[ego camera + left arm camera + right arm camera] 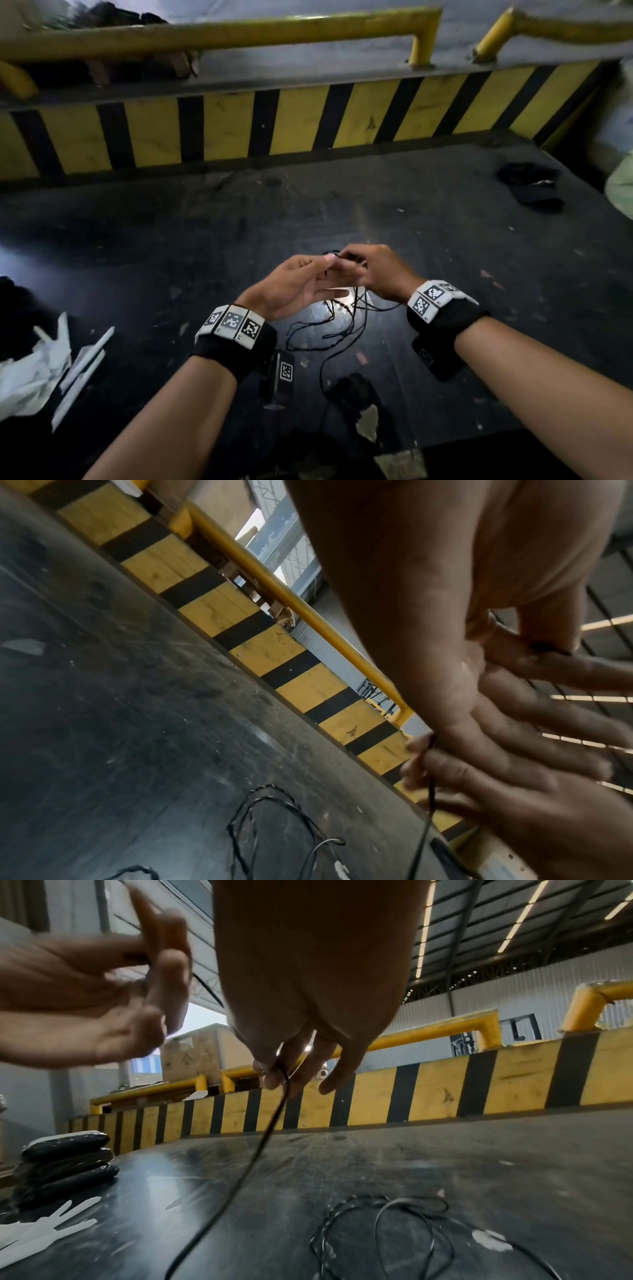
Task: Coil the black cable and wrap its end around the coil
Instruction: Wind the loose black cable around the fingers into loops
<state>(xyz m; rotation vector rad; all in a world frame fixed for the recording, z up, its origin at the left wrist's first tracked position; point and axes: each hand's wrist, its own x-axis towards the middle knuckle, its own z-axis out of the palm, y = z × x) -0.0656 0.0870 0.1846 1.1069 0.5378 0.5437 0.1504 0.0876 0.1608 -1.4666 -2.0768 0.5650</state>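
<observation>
My left hand [301, 284] and right hand [373, 270] both pinch the thin, limp black cable [329, 329], slack trailing toward six o'clock; I'd regrip near the pinch.

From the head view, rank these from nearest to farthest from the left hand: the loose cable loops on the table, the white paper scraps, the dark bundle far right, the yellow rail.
1. Loose cable loops: just right of and below the left hand.
2. White paper scraps: at the table's left edge.
3. Dark bundle: far right of the table.
4. Yellow rail: beyond the striped barrier, at the back.
</observation>
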